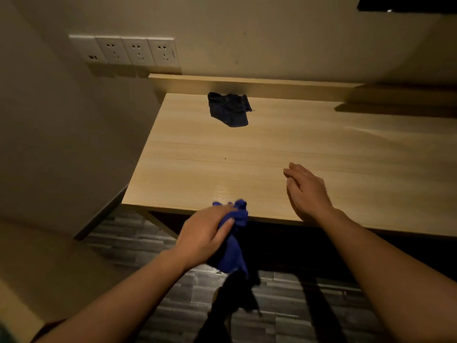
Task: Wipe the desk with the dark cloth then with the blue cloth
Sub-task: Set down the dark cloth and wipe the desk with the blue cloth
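Observation:
A light wooden desk (309,144) fills the middle of the view. The dark cloth (228,108) lies crumpled near the desk's back edge, left of centre, with no hand on it. My left hand (205,233) is at the desk's front edge and grips the bunched blue cloth (235,246), which hangs down below the edge. Over the desk's front right part my right hand (306,191) is held edge-on with fingers extended, holding nothing.
A raised wooden ledge (247,86) runs along the back of the desk against the wall. A row of wall sockets (128,52) sits at the upper left. A small dark speck (225,158) lies mid-desk. Dark plank flooring (138,243) is below.

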{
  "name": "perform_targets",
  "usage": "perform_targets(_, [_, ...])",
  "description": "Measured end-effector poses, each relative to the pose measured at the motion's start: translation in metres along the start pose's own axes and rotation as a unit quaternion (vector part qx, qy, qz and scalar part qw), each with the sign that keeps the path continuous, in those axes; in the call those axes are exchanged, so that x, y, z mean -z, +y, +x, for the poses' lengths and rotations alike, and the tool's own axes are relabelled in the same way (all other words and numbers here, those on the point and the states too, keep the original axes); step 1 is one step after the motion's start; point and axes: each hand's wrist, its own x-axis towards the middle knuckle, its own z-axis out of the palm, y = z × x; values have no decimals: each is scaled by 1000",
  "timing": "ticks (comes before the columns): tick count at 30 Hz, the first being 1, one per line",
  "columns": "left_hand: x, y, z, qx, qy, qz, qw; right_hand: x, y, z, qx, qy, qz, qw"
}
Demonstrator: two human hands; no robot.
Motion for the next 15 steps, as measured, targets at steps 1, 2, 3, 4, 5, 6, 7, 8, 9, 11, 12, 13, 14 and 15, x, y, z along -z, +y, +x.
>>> perform_targets(1, [8, 0, 14, 7, 21, 0, 1000, 4, 7, -1, 2, 14, -46, 999])
perform_targets(2, [19, -2, 32, 17, 38, 6, 999, 6, 16, -2, 3, 27, -90, 996])
perform_targets(3, [29, -5, 53, 27, 49, 16, 998, 8, 24, -2, 1, 36, -124, 992])
perform_targets(4, [40, -9, 76, 37, 57, 27, 997, 10, 32, -2, -3, 39, -148, 988])
perform_targets(5, [49, -14, 100, 42, 66, 38, 996, 12, 40, -1, -7, 38, -165, 986])
perform_targets(6, [56, -20, 124, 41, 73, 45, 995, 13, 47, 1, -9, 33, -176, 984])
perform_targets(7, [60, -27, 146, 37, 78, 51, 995, 15, 53, 3, -8, 27, -182, 983])
perform_targets(8, [62, -35, 166, 33, 77, 59, 995, 17, 56, 5, -3, 22, -185, 982])
perform_targets(9, [60, -42, 184, 30, 69, 69, 995, 18, 59, 8, 3, 18, -189, 982])
perform_targets(11, [51, -56, 218, 23, 37, 84, 995, 20, 62, 13, 9, 14, -194, 981])
perform_targets(12, [45, -60, 232, 15, 15, 85, 996, 19, 64, 14, 8, 15, -196, 980])
perform_targets(13, [38, -63, 244, 10, -10, 85, 996, 17, 64, 14, 5, 17, -200, 980])
perform_targets(14, [29, -65, 254, 10, -37, 92, 995, 16, 65, 14, 1, 20, -205, 979])
perform_targets(15, [19, -67, 262, 16, -64, 110, 992, 15, 65, 14, -1, 22, -210, 977])
